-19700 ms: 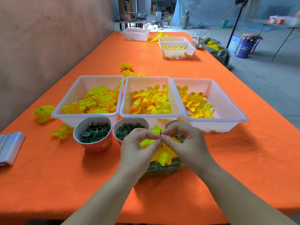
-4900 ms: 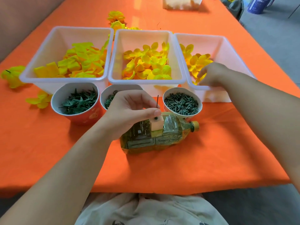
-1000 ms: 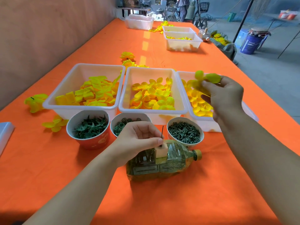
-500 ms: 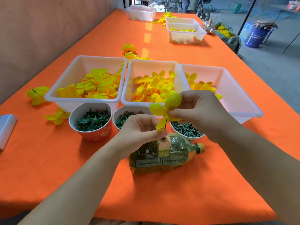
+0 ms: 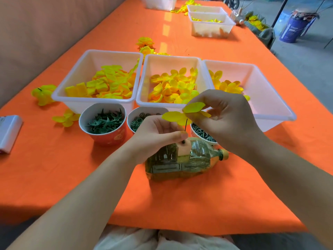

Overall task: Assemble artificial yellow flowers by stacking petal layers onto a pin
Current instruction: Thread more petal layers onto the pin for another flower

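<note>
A thin dark pin [image 5: 185, 125] stands upright in a pale block [image 5: 184, 148] fixed on a plastic bottle [image 5: 182, 160] lying on the orange table. My left hand [image 5: 156, 135] curls beside the pin, its thumb tip at the pin's base. My right hand [image 5: 225, 120] pinches a yellow petal layer [image 5: 183, 113] right over the pin's tip. Three white bins behind hold yellow petal layers: left bin [image 5: 100, 82], middle bin [image 5: 173, 83], right bin [image 5: 252, 91].
Three cups stand in front of the bins: green calyxes [image 5: 103, 121], green rings [image 5: 138, 120], dark pins [image 5: 202, 133]. Finished flowers [image 5: 43, 93] lie at the left and behind the bins. A white box [image 5: 8, 132] sits at the left edge. More bins [image 5: 210, 24] stand farther back.
My right hand took a petal layer from the right bin and carried it left and down to just above the pin. The left hand stayed at the pin.
</note>
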